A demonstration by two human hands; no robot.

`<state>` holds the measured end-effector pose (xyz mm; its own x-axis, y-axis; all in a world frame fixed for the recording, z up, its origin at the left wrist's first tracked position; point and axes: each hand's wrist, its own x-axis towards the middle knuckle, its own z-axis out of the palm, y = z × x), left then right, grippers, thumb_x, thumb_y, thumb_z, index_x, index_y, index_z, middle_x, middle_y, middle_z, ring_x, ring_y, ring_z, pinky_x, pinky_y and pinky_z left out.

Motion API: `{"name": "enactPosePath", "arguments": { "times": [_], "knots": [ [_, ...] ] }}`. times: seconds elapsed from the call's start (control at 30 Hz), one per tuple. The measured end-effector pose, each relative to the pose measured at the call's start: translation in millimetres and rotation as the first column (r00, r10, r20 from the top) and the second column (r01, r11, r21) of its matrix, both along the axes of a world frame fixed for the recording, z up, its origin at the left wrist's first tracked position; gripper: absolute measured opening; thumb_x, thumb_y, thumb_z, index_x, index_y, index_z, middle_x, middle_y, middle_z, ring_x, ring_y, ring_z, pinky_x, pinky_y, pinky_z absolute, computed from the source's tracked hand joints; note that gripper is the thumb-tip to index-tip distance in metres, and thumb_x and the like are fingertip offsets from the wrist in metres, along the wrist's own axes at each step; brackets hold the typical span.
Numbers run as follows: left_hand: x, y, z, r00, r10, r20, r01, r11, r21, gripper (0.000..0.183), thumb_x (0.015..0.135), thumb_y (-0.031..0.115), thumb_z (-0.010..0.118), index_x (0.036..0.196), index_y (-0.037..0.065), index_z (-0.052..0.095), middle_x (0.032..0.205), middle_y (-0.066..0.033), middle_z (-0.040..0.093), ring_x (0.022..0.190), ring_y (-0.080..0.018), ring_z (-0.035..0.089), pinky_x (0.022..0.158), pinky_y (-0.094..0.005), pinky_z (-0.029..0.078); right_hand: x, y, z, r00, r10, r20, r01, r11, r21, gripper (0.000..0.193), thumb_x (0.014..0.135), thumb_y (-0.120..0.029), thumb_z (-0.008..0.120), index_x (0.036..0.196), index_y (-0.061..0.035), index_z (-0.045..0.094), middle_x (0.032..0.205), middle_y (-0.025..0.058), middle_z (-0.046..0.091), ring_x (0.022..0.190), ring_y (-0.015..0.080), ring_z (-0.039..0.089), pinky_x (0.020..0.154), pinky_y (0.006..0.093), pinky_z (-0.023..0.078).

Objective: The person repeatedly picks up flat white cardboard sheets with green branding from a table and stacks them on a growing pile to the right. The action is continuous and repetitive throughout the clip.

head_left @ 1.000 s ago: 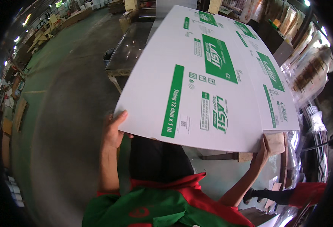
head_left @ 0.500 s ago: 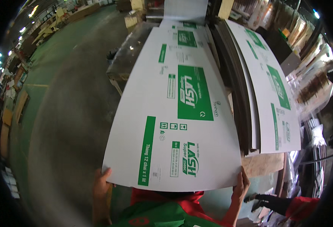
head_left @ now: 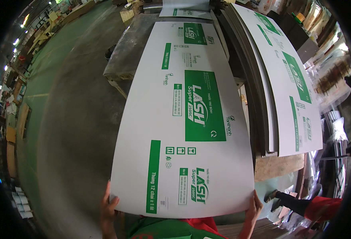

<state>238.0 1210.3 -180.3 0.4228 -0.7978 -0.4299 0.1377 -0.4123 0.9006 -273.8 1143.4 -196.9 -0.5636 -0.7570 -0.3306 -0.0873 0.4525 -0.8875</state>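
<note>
A long white cardboard sheet (head_left: 143,119) with green printed panels stretches away from my body over a dark metal table. My left hand (head_left: 110,201) grips its near left corner, thumb on top and fingers at the edge and underneath. At the near right corner my right hand (head_left: 254,206) is closed round the edge, its fingers partly hidden by the board. The sheet's far end lies over the table (head_left: 123,51). Beyond it, a second printed sheet (head_left: 185,14) shows under a pale roller or cover at the machine.
To the right stands a stack of brown boards topped by a similar printed sheet (head_left: 299,131), above a wooden pallet (head_left: 279,169). A co-worker's red sleeve or garment and dark-clothed leg (head_left: 299,207) appear at lower right. Green-grey floor (head_left: 76,119) runs along the left.
The sheet in my hands has come nearer to me, and its far end now lies apart from the sheet behind it. Both hands keep hold of its near corners.
</note>
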Motion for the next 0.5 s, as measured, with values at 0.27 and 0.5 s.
{"name": "enactPosePath", "arguments": {
  "times": [0.27, 0.5],
  "knots": [
    [33.4, -184.4, -105.7, 0.996, -0.04, -0.081, 0.031, 0.993, -0.114, 0.075, 0.089, 0.022, 0.067, 0.155, 0.01, 0.032, 0.116, -0.0126, 0.065, 0.055, -0.0077, 0.054, 0.034, -0.0231, 0.036, 42.4, -169.8, -123.7, 0.973, 0.124, -0.195, -0.159, 0.972, -0.173, 0.042, 0.1, -0.02, 0.054, 0.133, 0.0064, 0.058, 0.109, 0.01, 0.066, 0.094, 0.0141, 0.054, 0.088, 0.03, 0.045],
    [33.7, -279.1, -141.4, 0.997, -0.016, -0.081, 0.005, 0.991, -0.134, 0.077, 0.09, 0.023, 0.07, 0.155, 0.011, 0.031, 0.112, -0.0102, 0.065, 0.054, -0.0086, 0.053, 0.034, -0.0247, 0.035, 25.0, -269.1, -158.6, 0.937, 0.144, -0.319, -0.222, 0.949, -0.222, 0.038, 0.101, -0.023, 0.057, 0.13, 0.0005, 0.063, 0.122, 0.0147, 0.066, 0.105, 0.0173, 0.062, 0.097, 0.0326, 0.047]
  ]
}}
